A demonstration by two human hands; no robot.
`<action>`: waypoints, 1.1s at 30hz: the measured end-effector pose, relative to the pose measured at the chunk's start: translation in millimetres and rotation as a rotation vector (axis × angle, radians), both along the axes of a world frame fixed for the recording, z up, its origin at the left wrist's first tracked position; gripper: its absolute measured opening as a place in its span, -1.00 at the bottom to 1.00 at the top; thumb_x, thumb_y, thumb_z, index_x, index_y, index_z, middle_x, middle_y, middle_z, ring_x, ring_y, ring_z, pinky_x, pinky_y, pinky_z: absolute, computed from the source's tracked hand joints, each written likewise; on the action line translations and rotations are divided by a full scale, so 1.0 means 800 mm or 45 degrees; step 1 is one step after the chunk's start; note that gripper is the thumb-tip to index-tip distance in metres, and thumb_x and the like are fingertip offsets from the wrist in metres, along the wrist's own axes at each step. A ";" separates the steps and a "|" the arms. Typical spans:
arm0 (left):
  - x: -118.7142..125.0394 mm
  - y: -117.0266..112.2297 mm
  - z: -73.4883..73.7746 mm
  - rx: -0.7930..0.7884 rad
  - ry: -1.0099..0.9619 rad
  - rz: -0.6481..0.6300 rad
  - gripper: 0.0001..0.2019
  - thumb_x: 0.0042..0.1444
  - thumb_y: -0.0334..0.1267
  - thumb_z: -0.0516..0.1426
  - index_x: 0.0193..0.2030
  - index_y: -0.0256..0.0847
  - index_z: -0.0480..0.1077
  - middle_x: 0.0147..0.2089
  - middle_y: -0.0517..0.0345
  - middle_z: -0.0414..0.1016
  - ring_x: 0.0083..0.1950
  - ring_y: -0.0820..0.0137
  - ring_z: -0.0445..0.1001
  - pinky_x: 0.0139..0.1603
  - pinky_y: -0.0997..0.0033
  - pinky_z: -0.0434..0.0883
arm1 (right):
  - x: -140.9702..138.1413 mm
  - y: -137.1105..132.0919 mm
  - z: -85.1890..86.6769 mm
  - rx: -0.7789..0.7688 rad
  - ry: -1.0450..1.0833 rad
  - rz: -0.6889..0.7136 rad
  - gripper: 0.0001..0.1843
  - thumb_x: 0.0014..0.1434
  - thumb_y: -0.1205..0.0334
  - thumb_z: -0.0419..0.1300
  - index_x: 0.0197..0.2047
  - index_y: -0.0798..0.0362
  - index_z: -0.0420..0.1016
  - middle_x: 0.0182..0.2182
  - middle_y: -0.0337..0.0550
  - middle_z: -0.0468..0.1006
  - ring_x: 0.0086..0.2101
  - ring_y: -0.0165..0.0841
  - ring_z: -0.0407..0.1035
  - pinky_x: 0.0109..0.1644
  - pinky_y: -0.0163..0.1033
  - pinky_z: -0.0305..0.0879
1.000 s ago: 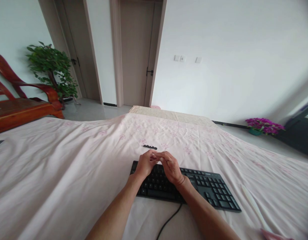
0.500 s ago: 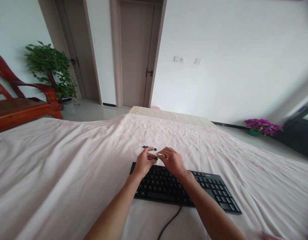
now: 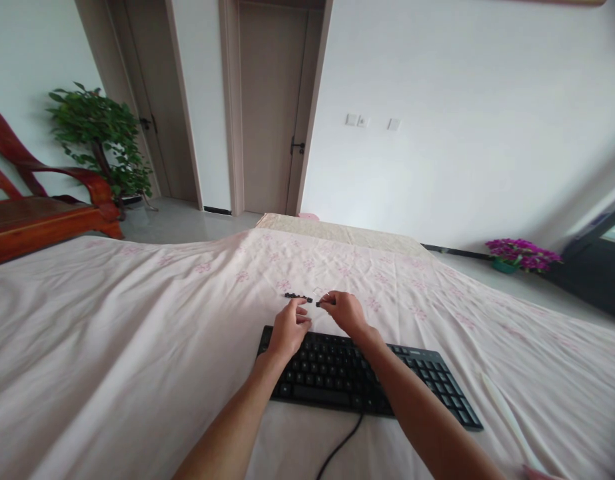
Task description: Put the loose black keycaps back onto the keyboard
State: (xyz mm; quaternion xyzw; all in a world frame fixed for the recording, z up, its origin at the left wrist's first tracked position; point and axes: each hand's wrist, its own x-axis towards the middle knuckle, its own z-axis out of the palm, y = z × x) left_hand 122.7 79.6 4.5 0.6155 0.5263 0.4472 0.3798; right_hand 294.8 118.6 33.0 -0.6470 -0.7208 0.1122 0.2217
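Observation:
A full-size black keyboard (image 3: 317, 373) lies on the patterned sheet, beneath my wrists. My right hand (image 3: 346, 311) is just past its far edge, thumb and finger pinched on a small black keycap (image 3: 318, 305). A thin metal wire tool (image 3: 329, 294) pokes out at those same fingers; most of it is hidden. To the left, my left hand (image 3: 289, 328) rests open over the keyboard's far left part, fingers apart with nothing visible in them. A short row of loose black keycaps (image 3: 297, 297) sits on the sheet just beyond its fingertips.
The keyboard's black cable (image 3: 340, 445) runs toward me across the sheet (image 3: 162, 347). A long pale strip (image 3: 510, 417) lies right of the keyboard. Farther off are a wooden chair (image 3: 52, 213), a leafy plant (image 3: 94, 127) and purple flowers (image 3: 522, 253) on the floor.
The keycap has gone from my left fingertips to my right fingers, near the row's right end. My left fingers have opened, and my right hand has shifted slightly away from them.

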 end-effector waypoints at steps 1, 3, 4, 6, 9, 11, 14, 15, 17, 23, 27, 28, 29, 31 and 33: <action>0.001 0.000 0.001 0.013 0.047 0.002 -0.62 -0.03 -0.49 0.15 -0.02 -0.20 0.36 -0.21 0.13 0.50 -0.25 0.47 0.52 -0.15 0.47 0.44 | 0.001 0.009 -0.003 -0.025 -0.015 -0.030 -0.85 0.07 0.13 0.22 -0.30 -0.07 0.59 -0.40 -0.22 0.61 -0.37 -0.33 0.44 -0.36 -0.32 0.16; 0.002 0.000 0.001 0.042 0.120 -0.016 -0.68 -0.02 -0.50 0.12 -0.10 -0.22 0.41 -0.21 0.11 0.53 -0.24 0.46 0.52 -0.12 0.45 0.44 | 0.002 0.024 -0.009 -0.057 -0.043 -0.059 -0.86 0.04 0.17 0.23 -0.31 -0.06 0.60 -0.40 -0.20 0.61 -0.37 -0.34 0.43 -0.35 -0.32 0.16; 0.002 0.000 0.000 0.057 0.148 -0.029 -0.70 -0.02 -0.51 0.11 -0.12 -0.23 0.43 -0.20 0.11 0.54 -0.24 0.46 0.51 -0.11 0.44 0.44 | 0.002 0.029 -0.012 -0.064 -0.049 -0.064 -0.86 0.03 0.19 0.23 -0.32 -0.05 0.60 -0.40 -0.20 0.60 -0.36 -0.34 0.43 -0.34 -0.32 0.17; 0.003 0.001 -0.003 0.095 0.187 -0.056 -0.73 -0.01 -0.51 0.10 -0.16 -0.23 0.45 -0.18 0.10 0.55 -0.25 0.46 0.51 -0.10 0.43 0.44 | 0.000 0.037 -0.017 -0.075 -0.052 -0.068 -0.87 0.02 0.20 0.24 -0.32 -0.05 0.60 -0.39 -0.20 0.60 -0.34 -0.33 0.43 -0.33 -0.32 0.17; 0.003 0.001 -0.006 0.139 0.219 -0.080 -0.76 0.00 -0.50 0.09 -0.19 -0.24 0.47 -0.18 0.10 0.55 -0.25 0.45 0.51 -0.11 0.44 0.44 | -0.001 0.044 -0.025 -0.085 -0.044 -0.072 -0.87 0.01 0.19 0.25 -0.32 -0.06 0.59 -0.37 -0.20 0.60 -0.31 -0.32 0.44 -0.33 -0.32 0.16; 0.003 0.001 -0.005 0.154 0.224 -0.086 -0.76 0.00 -0.51 0.09 -0.20 -0.24 0.47 -0.19 0.10 0.55 -0.27 0.46 0.51 -0.12 0.44 0.44 | -0.001 0.046 -0.029 -0.088 -0.031 -0.072 -0.87 0.01 0.18 0.25 -0.32 -0.06 0.59 -0.37 -0.21 0.60 -0.31 -0.32 0.44 -0.34 -0.31 0.15; 0.003 0.000 -0.003 0.157 0.242 -0.089 -0.75 -0.01 -0.53 0.08 -0.21 -0.24 0.47 -0.20 0.12 0.54 -0.28 0.47 0.51 -0.13 0.45 0.44 | 0.000 0.047 -0.035 -0.086 -0.003 -0.072 -0.86 0.01 0.17 0.24 -0.32 -0.05 0.58 -0.37 -0.22 0.60 -0.31 -0.33 0.44 -0.34 -0.32 0.16; 0.003 0.000 -0.002 0.155 0.248 -0.089 -0.75 -0.01 -0.53 0.08 -0.22 -0.24 0.47 -0.20 0.12 0.54 -0.28 0.47 0.51 -0.13 0.45 0.44 | 0.000 0.048 -0.036 -0.083 0.007 -0.070 -0.86 0.01 0.17 0.24 -0.32 -0.05 0.58 -0.37 -0.22 0.60 -0.31 -0.34 0.44 -0.34 -0.32 0.16; 0.003 0.000 -0.001 0.153 0.251 -0.091 -0.75 -0.02 -0.54 0.08 -0.22 -0.23 0.48 -0.19 0.13 0.54 -0.27 0.47 0.51 -0.12 0.45 0.44 | 0.001 0.049 -0.038 -0.077 0.031 -0.061 -0.86 0.01 0.18 0.24 -0.32 -0.05 0.58 -0.36 -0.21 0.60 -0.31 -0.34 0.44 -0.33 -0.32 0.18; 0.002 0.000 -0.005 0.168 0.239 -0.103 -0.77 0.00 -0.52 0.09 -0.24 -0.23 0.48 -0.20 0.13 0.54 -0.27 0.47 0.50 -0.12 0.46 0.44 | 0.004 0.053 -0.042 -0.060 0.133 -0.011 -0.82 -0.01 0.20 0.26 -0.28 -0.01 0.59 -0.35 -0.19 0.61 -0.30 -0.33 0.45 -0.27 -0.32 0.24; 0.002 -0.001 -0.005 0.181 0.250 -0.109 -0.78 0.00 -0.52 0.09 -0.25 -0.24 0.48 -0.20 0.12 0.53 -0.26 0.47 0.50 -0.12 0.46 0.43 | 0.008 0.047 -0.029 -0.012 0.206 0.017 -0.80 0.06 0.15 0.20 -0.29 0.06 0.58 -0.38 -0.15 0.60 -0.32 -0.31 0.44 -0.24 -0.30 0.25; 0.002 -0.001 -0.004 0.186 0.257 -0.112 -0.79 0.00 -0.52 0.09 -0.25 -0.25 0.48 -0.21 0.12 0.53 -0.25 0.46 0.50 -0.11 0.46 0.43 | 0.009 0.043 -0.023 -0.001 0.222 0.026 -0.76 0.11 0.12 0.15 -0.31 0.08 0.57 -0.39 -0.14 0.59 -0.34 -0.32 0.44 -0.24 -0.29 0.26; 0.002 -0.001 -0.004 0.193 0.266 -0.116 -0.79 0.00 -0.52 0.09 -0.25 -0.25 0.48 -0.21 0.11 0.53 -0.25 0.46 0.50 -0.11 0.45 0.43 | 0.010 0.037 -0.015 0.005 0.240 0.035 -0.70 0.17 0.09 0.09 -0.32 0.09 0.57 -0.40 -0.13 0.58 -0.35 -0.32 0.43 -0.25 -0.29 0.26; 0.002 -0.002 -0.004 0.203 0.285 -0.122 -0.79 0.00 -0.51 0.10 -0.24 -0.26 0.48 -0.21 0.10 0.52 -0.24 0.45 0.50 -0.11 0.45 0.42 | 0.013 0.022 0.002 0.015 0.292 0.096 -0.56 0.27 0.04 -0.07 -0.30 0.09 0.56 -0.37 -0.12 0.58 -0.35 -0.35 0.42 -0.23 -0.29 0.27; 0.002 -0.003 -0.004 0.209 0.310 -0.132 -0.79 0.01 -0.50 0.10 -0.23 -0.25 0.48 -0.21 0.10 0.52 -0.23 0.44 0.49 -0.10 0.45 0.42 | 0.017 0.002 0.019 0.047 0.338 0.217 -0.46 0.33 0.01 -0.19 -0.29 0.05 0.56 -0.33 -0.15 0.57 -0.30 -0.37 0.41 -0.15 -0.29 0.26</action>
